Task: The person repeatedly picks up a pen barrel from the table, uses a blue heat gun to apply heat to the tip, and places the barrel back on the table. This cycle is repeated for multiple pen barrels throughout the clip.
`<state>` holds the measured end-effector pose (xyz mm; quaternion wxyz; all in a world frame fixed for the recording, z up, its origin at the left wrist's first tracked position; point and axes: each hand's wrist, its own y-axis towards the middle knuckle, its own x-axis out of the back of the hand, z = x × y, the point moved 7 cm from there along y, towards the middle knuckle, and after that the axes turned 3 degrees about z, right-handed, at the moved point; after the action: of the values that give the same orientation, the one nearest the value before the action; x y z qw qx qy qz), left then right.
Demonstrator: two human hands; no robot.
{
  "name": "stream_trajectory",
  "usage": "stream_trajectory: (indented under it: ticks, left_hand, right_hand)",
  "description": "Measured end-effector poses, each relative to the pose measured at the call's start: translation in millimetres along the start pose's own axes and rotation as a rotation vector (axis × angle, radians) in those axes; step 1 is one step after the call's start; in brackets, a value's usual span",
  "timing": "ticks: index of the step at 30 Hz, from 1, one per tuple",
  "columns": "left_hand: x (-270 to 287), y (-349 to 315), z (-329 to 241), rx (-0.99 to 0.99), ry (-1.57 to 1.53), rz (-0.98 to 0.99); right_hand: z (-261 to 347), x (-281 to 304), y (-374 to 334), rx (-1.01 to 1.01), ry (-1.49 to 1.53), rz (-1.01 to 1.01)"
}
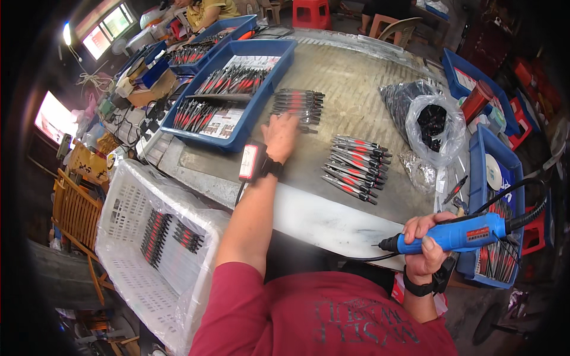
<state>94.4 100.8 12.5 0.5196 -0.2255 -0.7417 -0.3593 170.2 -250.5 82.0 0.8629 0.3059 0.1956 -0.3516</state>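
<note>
My right hand (426, 240) is wrapped round a blue electric screwdriver (460, 232), whose black nose and thin bit point left over the table's near edge. My left hand (281, 137) reaches to the near side of a row of dark pens with red middles (297, 102). Its fingers are closed at the left end of one pen (307, 129), whose dark tip sticks out to the right; the fingertips are partly hidden. Right of that row, a second pile of grey, black and red pens (356, 166) lies on the table.
A blue divided tray of pens (237, 141) stands back left. A white crate (178, 291) holding several pens is at lower left. Clear bags of small black parts (433, 121) lie at right, near a blue bin (475, 178). The screwdriver's black cable (531, 213) loops right. Another person (211, 13) sits far back.
</note>
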Motion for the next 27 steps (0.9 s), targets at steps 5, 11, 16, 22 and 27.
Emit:
stream_trajectory:
  ticks: [5, 11, 16, 22, 27]
  left_hand:
    - [6, -7, -6, -0.004, -0.027, 0.062]
    - [17, 6, 5, 0.025, -0.026, -0.131]
    - [8, 14, 8, -0.011, 0.056, -0.130]
    - [1, 18, 10, -0.022, 0.047, -0.119]
    - [-1, 22, 10, -0.010, 0.007, -0.079]
  right_hand:
    - [-2, -2, -1, -0.013, 0.008, 0.018]
    - [-2, 0, -3, -0.028, 0.006, 0.021]
    - [-2, 0, -3, -0.028, -0.025, 0.015]
    - [-5, 2, -3, -0.051, -0.044, -0.009]
    - [-7, 5, -2, -0.062, -0.060, -0.036]
